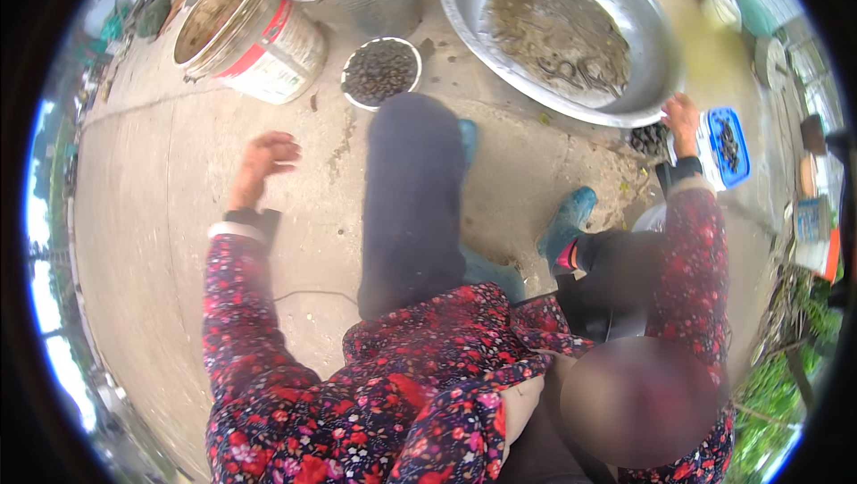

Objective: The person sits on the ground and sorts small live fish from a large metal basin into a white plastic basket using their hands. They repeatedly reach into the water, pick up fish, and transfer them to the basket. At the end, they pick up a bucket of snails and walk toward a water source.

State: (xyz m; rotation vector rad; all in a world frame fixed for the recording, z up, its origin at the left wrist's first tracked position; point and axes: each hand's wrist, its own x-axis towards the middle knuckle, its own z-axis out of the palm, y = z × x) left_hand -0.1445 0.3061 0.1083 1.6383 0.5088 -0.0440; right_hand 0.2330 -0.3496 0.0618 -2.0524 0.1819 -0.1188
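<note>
My left hand (270, 157) hangs over the concrete floor with its fingers curled and nothing visible in it; whether they are fully closed is blurred. At the right, my right hand (681, 119) is by the outer rim of a large metal basin (659, 75), its fingers bent down over a pile of dark snails or shells (648, 140). Whether it holds anything is not visible. Murky water with eel-like shapes (569, 72) lies in the basin. A round white-rimmed container (420, 72) full of small brown shells stands past my knee.
A white bucket (284, 59) with a red band and a metal pail (365, 12) stand at the upper left. Right of my right hand is a blue-rimmed tub (744, 149) with dark pieces. My blue boot (566, 219) is on the floor; a thin cord (315, 292) lies left of my leg.
</note>
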